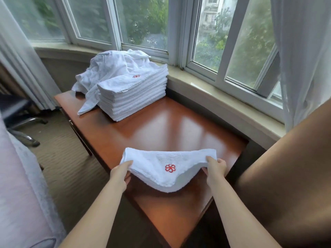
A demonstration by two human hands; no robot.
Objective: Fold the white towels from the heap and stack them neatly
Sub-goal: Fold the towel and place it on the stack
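Folded white towel [166,169] held up over the near part of the wooden table [179,126], sagging in the middle, red flower emblem [170,168] facing up. Left hand [120,173] gripping the towel's left end, thumb on top of the cloth, fingers curled underneath and mostly hidden. Right hand [215,168] pinching the right end, thumb over the upper layer, fingers tucked below the fold; how tightly they press together cannot be told. Lower edge of the towel hanging toward the tabletop, whether touching it or just clear unclear.

At the far end of the table, a neat stack of folded towels [133,99], another red emblem [136,76] showing on the top one. Just behind and to the left of the stack, touching it, the crumpled heap of unfolded white towels [107,68], one corner trailing down over the table's left edge. Well apart from the held towel, both of these.

Beyond the table, a curved window sill [206,90] and white-framed windows [143,24] with green trees outside. Sheer curtains [300,51] hanging at the right, more at the left. Chair base [25,129] on the carpet at the left.
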